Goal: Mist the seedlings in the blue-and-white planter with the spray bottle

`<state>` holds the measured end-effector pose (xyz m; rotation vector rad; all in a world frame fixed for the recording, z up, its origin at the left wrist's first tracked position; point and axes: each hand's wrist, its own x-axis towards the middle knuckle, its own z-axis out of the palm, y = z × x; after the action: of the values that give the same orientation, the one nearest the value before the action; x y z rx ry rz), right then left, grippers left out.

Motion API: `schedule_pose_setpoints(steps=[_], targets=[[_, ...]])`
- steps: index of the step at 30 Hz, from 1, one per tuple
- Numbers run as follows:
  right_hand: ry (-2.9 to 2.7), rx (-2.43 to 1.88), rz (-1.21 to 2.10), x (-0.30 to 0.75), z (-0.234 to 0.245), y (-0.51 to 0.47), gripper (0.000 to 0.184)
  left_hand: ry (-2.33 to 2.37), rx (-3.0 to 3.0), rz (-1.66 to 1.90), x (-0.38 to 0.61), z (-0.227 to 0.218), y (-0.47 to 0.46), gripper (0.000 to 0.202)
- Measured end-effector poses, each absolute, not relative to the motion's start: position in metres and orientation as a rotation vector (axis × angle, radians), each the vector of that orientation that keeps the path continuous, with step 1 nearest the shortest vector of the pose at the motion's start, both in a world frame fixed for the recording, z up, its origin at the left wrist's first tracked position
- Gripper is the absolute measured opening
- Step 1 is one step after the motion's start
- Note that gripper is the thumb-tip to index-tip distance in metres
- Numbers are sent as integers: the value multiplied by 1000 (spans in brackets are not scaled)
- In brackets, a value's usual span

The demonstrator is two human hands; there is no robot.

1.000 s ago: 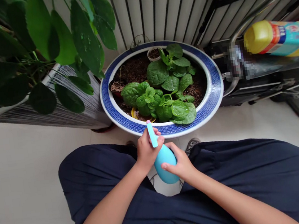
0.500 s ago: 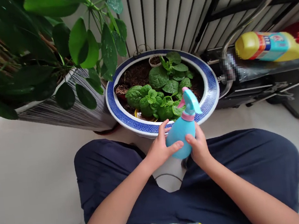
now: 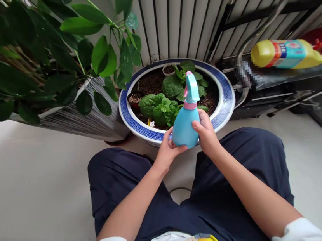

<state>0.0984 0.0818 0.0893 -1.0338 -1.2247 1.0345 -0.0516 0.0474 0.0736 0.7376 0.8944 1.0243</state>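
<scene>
Between my two hands is a light blue spray bottle (image 3: pixel 186 127) with a pink collar and trigger, held nearly upright. My left hand (image 3: pixel 167 148) grips its lower left side, with the thumb across the base. On the right side, my right hand (image 3: pixel 205 130) wraps around the body, thumb in front and the other fingers hidden behind. The bottle is in front of a round blue-and-white pot (image 3: pixel 225 96) and hides part of its near rim. Green leafy plants (image 3: pixel 162 108) grow in the dark soil there.
At the left stands a tall striped planter (image 3: pixel 90 115) with a big leafy plant (image 3: pixel 108 58) hanging over it. A ribbed radiator (image 3: pixel 172 21) is behind the pot. On the right, a yellow bottle (image 3: pixel 286 53) lies on a metal-framed cart (image 3: pixel 275 98).
Both hands have raised the spray bottle and shifted it slightly left, bringing its nozzle farther over the pot. The view has also shifted slightly.
</scene>
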Motion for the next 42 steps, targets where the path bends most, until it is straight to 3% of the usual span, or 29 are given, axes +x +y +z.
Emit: schedule_pose_setpoints(steps=[5,10,16,23,27,33,35,39,42], targets=[[-1288,-1083,1030,105,97,90,63,939,734,955,-57,64,43,99],[-1213,-1255,1109,106,88,93,65,978,668,898,-54,51,21,77],[-1386,-1481,1333,106,83,96,38,1007,562,911,-41,41,-8,66],[-1914,-1642,1420,91,83,113,28,962,198,876,-18,30,-32,64],[-2004,-1655,1425,78,92,126,37,885,35,736,-14,34,-21,74],[-2248,-1682,1497,65,109,158,78,954,29,661,-10,47,-8,77],[-2353,-1622,1544,61,108,167,70,1002,36,636,-8,50,-4,77],[-2444,-1597,1494,55,100,177,29,1040,72,574,-2,57,1,72],[-2279,-1646,1536,51,97,176,17,1082,87,548,5,64,3,67]])
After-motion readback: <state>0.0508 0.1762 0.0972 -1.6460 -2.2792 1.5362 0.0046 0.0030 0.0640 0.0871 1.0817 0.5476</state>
